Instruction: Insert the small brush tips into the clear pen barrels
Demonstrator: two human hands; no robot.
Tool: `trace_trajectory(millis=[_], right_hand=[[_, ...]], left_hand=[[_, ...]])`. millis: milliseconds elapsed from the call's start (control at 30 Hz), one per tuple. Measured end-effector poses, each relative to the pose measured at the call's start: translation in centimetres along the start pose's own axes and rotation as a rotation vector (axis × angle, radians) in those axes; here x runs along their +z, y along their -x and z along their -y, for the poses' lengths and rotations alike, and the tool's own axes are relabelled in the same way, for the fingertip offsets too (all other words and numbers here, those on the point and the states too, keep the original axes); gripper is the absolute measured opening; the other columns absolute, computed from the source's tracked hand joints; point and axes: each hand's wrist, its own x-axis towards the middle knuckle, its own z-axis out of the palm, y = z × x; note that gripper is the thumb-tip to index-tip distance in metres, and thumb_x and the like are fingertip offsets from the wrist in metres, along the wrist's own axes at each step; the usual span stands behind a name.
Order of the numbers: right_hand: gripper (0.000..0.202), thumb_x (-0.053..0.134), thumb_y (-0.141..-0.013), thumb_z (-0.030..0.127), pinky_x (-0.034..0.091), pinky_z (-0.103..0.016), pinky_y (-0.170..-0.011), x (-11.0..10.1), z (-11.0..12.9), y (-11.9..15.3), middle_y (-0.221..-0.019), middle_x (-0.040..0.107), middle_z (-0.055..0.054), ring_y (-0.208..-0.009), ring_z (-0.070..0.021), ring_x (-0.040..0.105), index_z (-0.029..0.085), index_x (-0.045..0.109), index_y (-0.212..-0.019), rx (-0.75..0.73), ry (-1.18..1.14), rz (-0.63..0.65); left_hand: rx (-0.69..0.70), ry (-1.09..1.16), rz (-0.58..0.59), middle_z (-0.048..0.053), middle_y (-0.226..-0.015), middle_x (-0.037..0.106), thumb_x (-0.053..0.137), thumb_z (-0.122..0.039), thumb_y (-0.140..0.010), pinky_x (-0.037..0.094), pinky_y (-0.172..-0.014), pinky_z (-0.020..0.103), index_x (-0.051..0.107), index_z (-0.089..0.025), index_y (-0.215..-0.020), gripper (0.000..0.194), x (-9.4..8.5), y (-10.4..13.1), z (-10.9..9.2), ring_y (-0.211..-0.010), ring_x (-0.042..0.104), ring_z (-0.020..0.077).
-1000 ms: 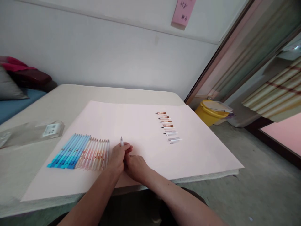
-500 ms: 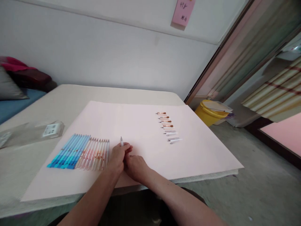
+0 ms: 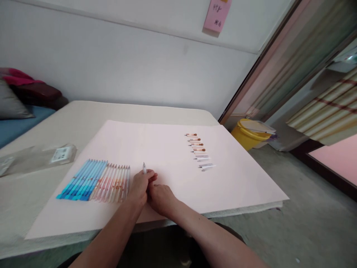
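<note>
My left hand (image 3: 141,184) is closed around a whitish pen (image 3: 144,169), whose pointed tip sticks up above the fingers. Pressed against it, my right hand (image 3: 161,197) is curled shut; whatever its fingers hold is hidden, and I cannot tell whether the pen's lower end is in them. Left of my hands lies a row of blue pens (image 3: 83,178), and beside these a row of pale pink and white pens (image 3: 113,182). Farther right, several short pen parts with dark thin tips (image 3: 198,149) form a column on the pale pink sheet (image 3: 237,178).
A clear plastic bag with a white label (image 3: 61,154) lies on the cream tabletop (image 3: 83,115) at the left. Behind the table rises a white wall with a pink note (image 3: 216,16). A yellow bucket (image 3: 245,136) stands on the floor past the right edge.
</note>
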Motion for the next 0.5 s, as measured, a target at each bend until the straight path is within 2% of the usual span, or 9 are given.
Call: trace_trajectory(millis=[367, 500], right_hand=[[0.034, 0.038, -0.084, 0.022, 0.048, -0.037, -0.061, 0.29, -0.18, 0.0, -0.087, 0.066, -0.014, -0.074, -0.0265, 0.064, 0.007, 0.047, -0.114, -0.026, -0.004, -0.039], [0.034, 0.038, -0.085, 0.022, 0.048, -0.037, -0.062, 0.11, -0.07, 0.04, -0.087, 0.066, -0.015, -0.075, -0.0262, 0.064, 0.008, 0.047, -0.114, -0.023, -0.001, -0.012]], left_hand=[[0.017, 0.0, 0.007, 0.005, -0.065, 0.063, 0.065, -0.01, -0.062, 0.042, -0.057, 0.022, 0.058, -0.013, -0.074, 0.014, -0.06, -0.13, 0.08, -0.059, 0.061, 0.0121], [0.013, -0.004, 0.009, 0.005, -0.064, 0.063, 0.067, -0.012, -0.06, 0.042, -0.057, 0.022, 0.058, -0.013, -0.074, 0.017, -0.09, -0.23, 0.16, -0.059, 0.061, 0.0124]])
